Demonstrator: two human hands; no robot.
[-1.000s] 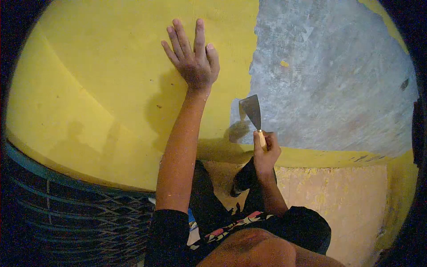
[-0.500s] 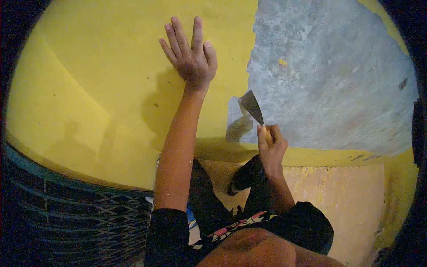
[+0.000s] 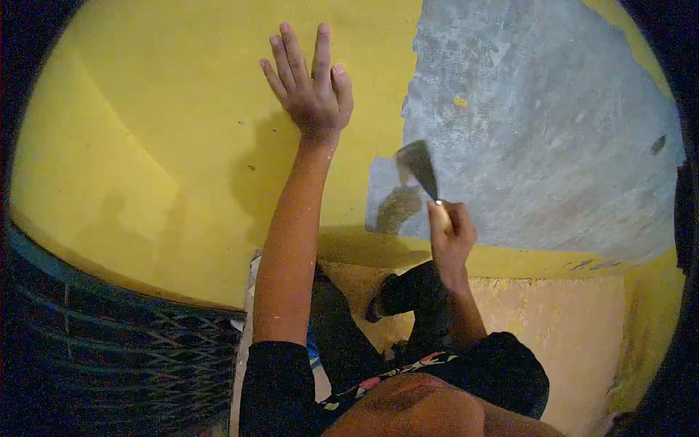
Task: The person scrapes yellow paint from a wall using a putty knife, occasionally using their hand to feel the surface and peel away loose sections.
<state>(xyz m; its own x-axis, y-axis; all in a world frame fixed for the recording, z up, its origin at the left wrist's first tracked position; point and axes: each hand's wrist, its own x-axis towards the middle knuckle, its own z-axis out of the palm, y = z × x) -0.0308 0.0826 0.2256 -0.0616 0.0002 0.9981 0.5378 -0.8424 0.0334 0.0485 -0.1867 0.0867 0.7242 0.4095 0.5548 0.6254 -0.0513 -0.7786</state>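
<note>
My left hand (image 3: 314, 95) lies flat against the yellow painted wall (image 3: 182, 87), fingers spread and pointing up. In my right hand (image 3: 453, 233) is a putty knife (image 3: 419, 164), its pale handle wrapped by my fingers and its dark blade angled up and left. The blade, a little blurred, is over the left edge of a bare grey patch (image 3: 524, 138) where the yellow paint is off. A small fleck of yellow paint (image 3: 460, 101) remains inside that patch. The shadow of my right hand falls on the grey just below the blade.
A dark metal lattice (image 3: 145, 364) stands at the lower left beside the wall. Below the wall is a pale floor (image 3: 546, 328) with yellow bits on it. My legs in dark trousers (image 3: 346, 320) are bent under me.
My right hand and the putty knife have shifted slightly to the right, the blade turning more upright. My left hand stays on the wall in nearly the same place.
</note>
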